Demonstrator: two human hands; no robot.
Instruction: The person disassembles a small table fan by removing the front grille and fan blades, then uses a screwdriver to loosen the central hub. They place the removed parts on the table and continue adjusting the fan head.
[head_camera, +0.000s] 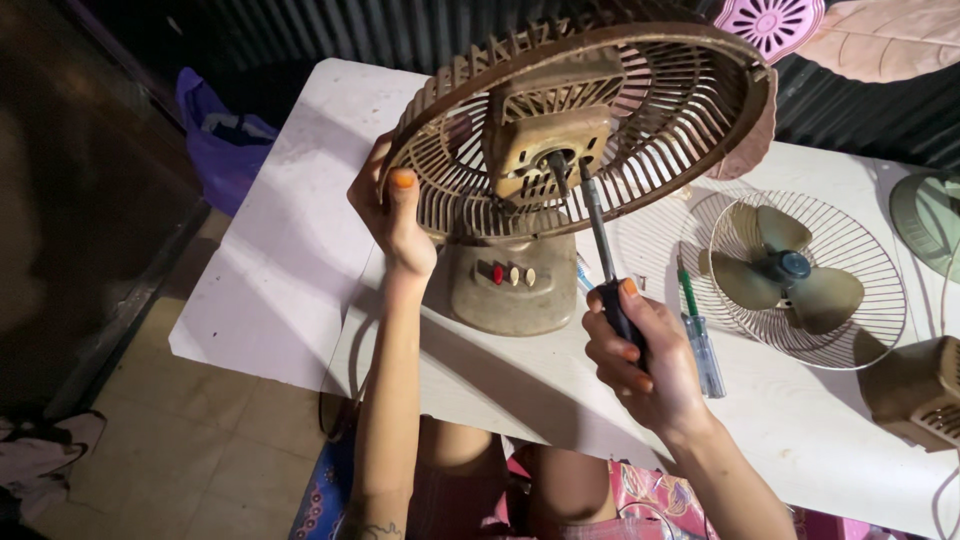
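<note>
A worn beige table fan stands on the white table (280, 260), its rear grille (640, 130) tilted toward me and its base (512, 285) carrying several small buttons. My left hand (392, 210) grips the grille's left rim. My right hand (635, 355) is closed on the black handle of a screwdriver (600, 235). The screwdriver's shaft rises to the motor housing (545, 140) at the grille's centre, with its tip right by the spindle.
A green-handled screwdriver (697, 325) lies just right of my right hand. A wire front grille with a fan blade (790, 275) rests on the table's right side. Another beige housing (915, 390) sits at the right edge. A purple bag (215, 135) lies beyond the table's left edge.
</note>
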